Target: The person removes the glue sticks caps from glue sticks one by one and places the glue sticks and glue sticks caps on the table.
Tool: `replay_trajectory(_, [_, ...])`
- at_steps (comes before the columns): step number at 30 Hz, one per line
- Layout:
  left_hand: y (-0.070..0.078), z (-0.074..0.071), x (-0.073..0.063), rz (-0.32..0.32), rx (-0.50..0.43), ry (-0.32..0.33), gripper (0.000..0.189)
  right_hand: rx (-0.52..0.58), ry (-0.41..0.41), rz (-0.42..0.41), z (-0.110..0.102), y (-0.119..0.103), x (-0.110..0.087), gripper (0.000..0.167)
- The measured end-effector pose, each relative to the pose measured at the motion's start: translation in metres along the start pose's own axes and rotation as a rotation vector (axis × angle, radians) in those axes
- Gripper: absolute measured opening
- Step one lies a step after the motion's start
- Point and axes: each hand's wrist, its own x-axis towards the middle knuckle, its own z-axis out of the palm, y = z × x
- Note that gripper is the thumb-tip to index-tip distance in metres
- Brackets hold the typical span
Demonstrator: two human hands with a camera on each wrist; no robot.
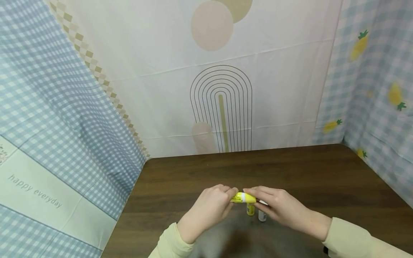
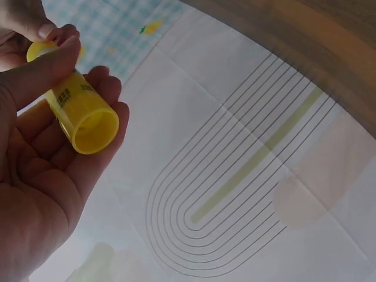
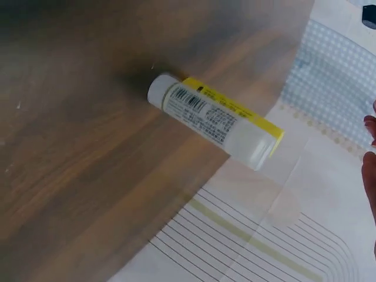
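Note:
Above the table, a yellow glue stick (image 1: 244,197) with a white band lies sideways between both hands. My left hand (image 1: 211,206) grips its printed body, fingers curled round it. In the left wrist view the hollow end of the glue stick (image 2: 88,114) faces the camera. My right hand (image 1: 285,208) pinches the far yellow end between thumb and fingers. Just below the hands, a white glue stick (image 3: 205,117) with a barcode label stands on the table beside another yellow tube (image 3: 238,110). The right wrist view catches only fingertips (image 3: 370,176) at its edge.
The brown wooden table (image 1: 180,175) has rounded back corners. Behind it hangs a white patterned cloth (image 1: 155,104). Blue checked cloths line the left (image 1: 74,89) and right (image 1: 374,107) sides.

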Motion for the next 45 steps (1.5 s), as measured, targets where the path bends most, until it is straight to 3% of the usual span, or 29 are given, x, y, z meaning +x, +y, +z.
replay_trajectory(4, [0.000,0.001,-0.001,-0.003,0.001,0.008,0.027,-0.007,-0.017,0.027,-0.001,-0.001,0.001,0.036])
replay_trajectory(9, [0.000,0.005,-0.003,0.003,0.039,0.067,0.030,0.188,-0.109,0.314,-0.004,-0.006,0.005,0.054])
replay_trajectory(13, [0.000,0.006,-0.003,0.014,0.071,0.160,0.027,0.328,-0.179,0.525,-0.007,-0.008,0.008,0.037])
replay_trajectory(17, [-0.001,0.006,-0.003,0.023,0.096,0.204,0.025,0.395,-0.202,0.588,-0.008,-0.010,0.010,0.021])
replay_trajectory(20, [0.000,0.005,-0.003,0.023,0.104,0.201,0.026,0.391,-0.169,0.564,-0.006,-0.011,0.009,0.018])
replay_trajectory(27, [-0.001,0.000,-0.004,0.015,0.070,0.173,0.029,0.312,-0.019,0.386,-0.001,-0.012,0.005,0.026])
replay_trajectory(38, [-0.001,-0.003,-0.005,0.019,0.078,0.158,0.027,0.257,0.037,0.230,-0.001,-0.008,0.002,0.044])
replay_trajectory(45, [0.000,-0.005,-0.004,0.023,0.082,0.173,0.026,0.271,0.052,0.232,-0.004,-0.009,0.002,0.045])
